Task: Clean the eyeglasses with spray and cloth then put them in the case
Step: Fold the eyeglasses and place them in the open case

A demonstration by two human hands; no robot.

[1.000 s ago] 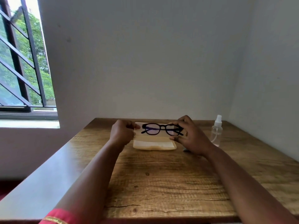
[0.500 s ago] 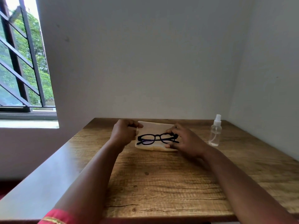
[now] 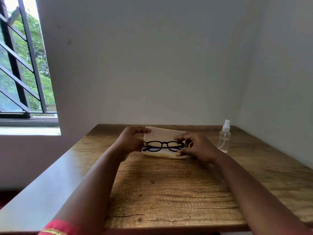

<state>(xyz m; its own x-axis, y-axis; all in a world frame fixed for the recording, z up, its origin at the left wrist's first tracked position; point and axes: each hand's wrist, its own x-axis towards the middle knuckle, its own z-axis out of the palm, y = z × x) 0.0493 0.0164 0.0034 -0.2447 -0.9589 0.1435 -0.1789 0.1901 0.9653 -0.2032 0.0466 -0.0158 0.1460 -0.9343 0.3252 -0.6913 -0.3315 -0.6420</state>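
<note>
A person sits at a wooden table (image 3: 169,192) pushed into the corner of the room, both bare forearms stretched out over the grain; near the far edge lies a pale cream case (image 3: 165,154), its lid (image 3: 164,134) tipped up and open toward the wall; the left hand (image 3: 130,141) has thumb and fingertips closed on the left end of that lid, holding it up; the right hand (image 3: 198,147) pinches the right end of the black-framed eyeglasses (image 3: 163,146), fingers above and thumb below, so the grip is narrow and closed on the frame; the eyeglasses sit folded, lenses facing the person, low in the mouth of the case, though from here I cannot tell whether they rest on its floor or hang just above it; to the right of the case, well apart from the hands and close to the side wall, a small clear spray bottle (image 3: 224,138) stands upright with its white nozzle on; a barred window (image 3: 22,65) at the left shows green leaves outside; a strip of red sleeve (image 3: 55,228) shows at the bottom edge.
</note>
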